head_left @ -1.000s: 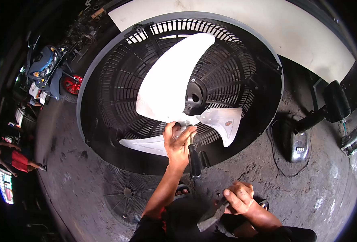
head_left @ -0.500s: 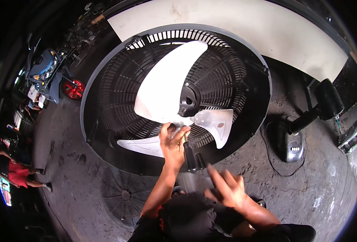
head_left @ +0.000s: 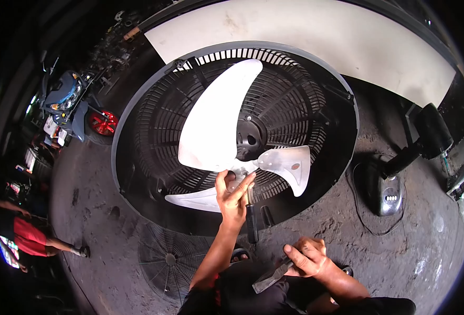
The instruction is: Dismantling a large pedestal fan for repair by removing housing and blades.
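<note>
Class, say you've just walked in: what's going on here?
A person works bare-handed at a silvery three-bladed metal fan blade set over an open, round black fan housing. The left hand, by the set's metal hub, holds a slim tool with a long black handle, pointing toward the hub. The right hand grips a dark grey metal tool with a flat end, apart from the black handle. A round black wire fan guard lies on the grey floor.

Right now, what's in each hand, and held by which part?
Left hand: black-handled tool, by its shaft. Right hand: grey tool, by one end.
</note>
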`<state>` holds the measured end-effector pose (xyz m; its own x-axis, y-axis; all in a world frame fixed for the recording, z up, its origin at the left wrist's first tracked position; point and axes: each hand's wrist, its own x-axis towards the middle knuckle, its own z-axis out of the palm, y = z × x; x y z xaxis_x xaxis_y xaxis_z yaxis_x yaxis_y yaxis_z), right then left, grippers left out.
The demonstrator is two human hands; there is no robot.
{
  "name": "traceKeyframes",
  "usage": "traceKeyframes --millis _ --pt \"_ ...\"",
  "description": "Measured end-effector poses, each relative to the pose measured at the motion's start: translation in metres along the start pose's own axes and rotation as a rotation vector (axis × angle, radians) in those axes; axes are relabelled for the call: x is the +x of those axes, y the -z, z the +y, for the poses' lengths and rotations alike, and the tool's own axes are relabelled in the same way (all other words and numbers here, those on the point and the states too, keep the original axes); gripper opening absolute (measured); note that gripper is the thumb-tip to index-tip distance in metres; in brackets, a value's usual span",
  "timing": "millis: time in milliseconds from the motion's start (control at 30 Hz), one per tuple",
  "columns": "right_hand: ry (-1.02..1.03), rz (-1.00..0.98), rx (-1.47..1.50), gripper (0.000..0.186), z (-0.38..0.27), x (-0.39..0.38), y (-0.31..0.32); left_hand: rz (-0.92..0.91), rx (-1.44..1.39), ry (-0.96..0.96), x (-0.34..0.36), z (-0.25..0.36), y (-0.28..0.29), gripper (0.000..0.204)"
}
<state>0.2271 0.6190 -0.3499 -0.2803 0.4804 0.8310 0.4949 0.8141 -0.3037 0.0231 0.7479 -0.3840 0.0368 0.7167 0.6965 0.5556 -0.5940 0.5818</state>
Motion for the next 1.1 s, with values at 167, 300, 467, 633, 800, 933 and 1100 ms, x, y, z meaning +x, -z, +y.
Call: traceKeyframes --millis 167,300,467,633,800,933,1100 --pt "-0.006 -0.027 -0.026 0.049 0.000 -0.001 -0.001 0.042 0.005 0.031 -0.003 -0.006 -0.005 0.047" --pt "-0.022 -0.022 0.002 0.051 0.003 0.000 -0.001 0.057 0.013 0.028 -0.005 -0.008 -0.006 0.046" --pt "-0.026 -0.021 0.021 0.052 0.003 -0.006 -0.006 0.073 0.003 0.086 -0.007 -0.007 -0.008 0.040" --pt "-0.016 0.005 0.072 0.052 0.004 -0.009 -0.012 0.088 0.001 0.079 -0.007 -0.005 -0.009 0.038" --pt "-0.003 0.011 0.030 0.054 0.002 -0.008 -0.012 0.079 0.113 -0.056 0.000 0.001 -0.002 0.040" --pt "-0.029 -0.051 0.032 0.058 0.001 -0.008 -0.011 0.057 0.029 -0.020 0.003 0.005 0.002 0.047" --pt "-0.019 -0.029 -0.006 0.058 0.000 -0.009 -0.014 0.033 0.027 -0.010 0.002 0.004 0.002 0.049"
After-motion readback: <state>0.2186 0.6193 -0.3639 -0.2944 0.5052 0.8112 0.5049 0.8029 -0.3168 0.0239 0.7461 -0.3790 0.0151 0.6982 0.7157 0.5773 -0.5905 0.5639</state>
